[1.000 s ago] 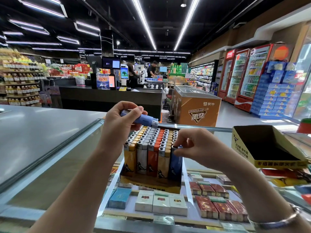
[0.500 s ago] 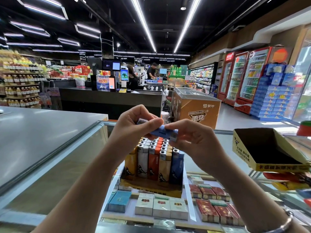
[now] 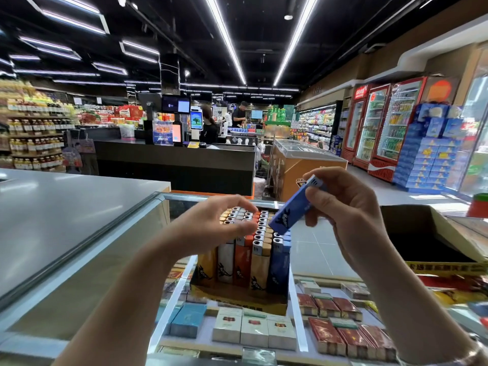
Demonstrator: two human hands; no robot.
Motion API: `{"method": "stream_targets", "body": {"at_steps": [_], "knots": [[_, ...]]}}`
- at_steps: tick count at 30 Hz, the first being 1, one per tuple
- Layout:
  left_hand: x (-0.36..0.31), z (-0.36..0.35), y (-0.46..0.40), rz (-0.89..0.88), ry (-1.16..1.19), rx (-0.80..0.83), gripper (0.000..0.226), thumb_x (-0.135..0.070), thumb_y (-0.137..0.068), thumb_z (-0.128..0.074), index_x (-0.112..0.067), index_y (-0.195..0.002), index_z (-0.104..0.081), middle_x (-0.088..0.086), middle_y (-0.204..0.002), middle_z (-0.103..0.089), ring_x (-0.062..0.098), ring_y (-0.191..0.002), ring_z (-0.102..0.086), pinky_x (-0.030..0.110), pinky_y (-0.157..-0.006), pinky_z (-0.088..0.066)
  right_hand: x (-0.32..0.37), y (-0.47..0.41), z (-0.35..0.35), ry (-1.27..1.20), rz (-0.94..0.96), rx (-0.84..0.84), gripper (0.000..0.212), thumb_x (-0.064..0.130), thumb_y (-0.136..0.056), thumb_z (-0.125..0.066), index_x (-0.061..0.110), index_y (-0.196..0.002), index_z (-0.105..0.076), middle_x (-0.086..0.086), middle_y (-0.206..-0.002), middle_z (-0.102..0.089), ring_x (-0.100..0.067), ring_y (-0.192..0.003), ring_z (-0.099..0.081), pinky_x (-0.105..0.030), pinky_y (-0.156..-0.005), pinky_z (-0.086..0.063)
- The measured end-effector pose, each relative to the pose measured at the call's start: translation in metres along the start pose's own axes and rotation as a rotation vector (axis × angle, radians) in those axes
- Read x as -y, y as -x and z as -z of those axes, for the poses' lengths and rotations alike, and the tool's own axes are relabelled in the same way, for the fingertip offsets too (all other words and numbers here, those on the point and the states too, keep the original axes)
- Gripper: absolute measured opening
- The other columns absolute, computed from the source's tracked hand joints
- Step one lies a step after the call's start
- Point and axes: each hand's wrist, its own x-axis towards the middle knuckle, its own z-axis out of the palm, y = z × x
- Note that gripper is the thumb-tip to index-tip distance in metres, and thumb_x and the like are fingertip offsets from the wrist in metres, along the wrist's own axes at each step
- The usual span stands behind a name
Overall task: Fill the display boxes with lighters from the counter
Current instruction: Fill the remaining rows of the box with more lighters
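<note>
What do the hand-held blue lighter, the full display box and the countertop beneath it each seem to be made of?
Blue lighter: likely matte plastic, metal-looking cap.
Display box: printed cardboard, judging by its folded edges.
Countertop: glass, since packs show through it.

Glossy blue plastic lighter (image 3: pixel 295 210) with metal cap, matt cardboard display box (image 3: pixel 239 295), smooth glass counter (image 3: pixel 314 249).

Full lighter box (image 3: pixel 239 294) left of empty box (image 3: pixel 433 249).

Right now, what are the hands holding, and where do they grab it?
The right hand pinches a blue lighter near its metal top end. The left hand holds nothing.
</note>
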Motion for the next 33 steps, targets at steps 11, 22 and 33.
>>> {"method": "stream_targets", "body": {"at_steps": [11, 22, 33], "knots": [[0.001, -0.003, -0.001, 0.05, -0.029, 0.222, 0.059, -0.033, -0.067, -0.079, -0.067, -0.105, -0.049, -0.049, -0.111, -0.026, -0.005, -0.119, -0.028, 0.038, -0.105, -0.032, -0.001, 0.005, -0.006, 0.598, 0.029, 0.357, 0.027, 0.001, -0.075, -0.073, 0.025, -0.08, -0.062, 0.004, -0.074, -0.059, -0.021, -0.06, -0.057, -0.033, -0.054, -0.052], [0.0, -0.003, 0.001, 0.018, -0.08, 0.218, 0.056, -0.043, -0.067, -0.078, -0.071, -0.101, -0.043, -0.038, -0.119, -0.029, -0.002, -0.12, -0.027, 0.032, -0.099, -0.032, -0.005, 0.006, -0.011, 0.99, 0.025, 0.554, 0.029, 0.018, -0.077, -0.073, 0.033, -0.082, -0.049, 0.024, -0.073, -0.046, 0.009, -0.069, -0.047, -0.01, -0.057, -0.036], [0.006, -0.002, -0.001, 0.024, 0.016, 0.213, 0.049, -0.047, -0.065, -0.077, -0.063, -0.103, -0.052, -0.039, -0.114, -0.04, -0.017, -0.106, -0.041, 0.02, -0.087, -0.04, -0.012, 0.003, -0.002, 0.843, -0.119, 0.562, 0.029, 0.025, -0.074, -0.075, 0.032, -0.087, -0.05, 0.018, -0.08, -0.04, 0.012, -0.07, -0.041, -0.013, -0.061, -0.035]]}}
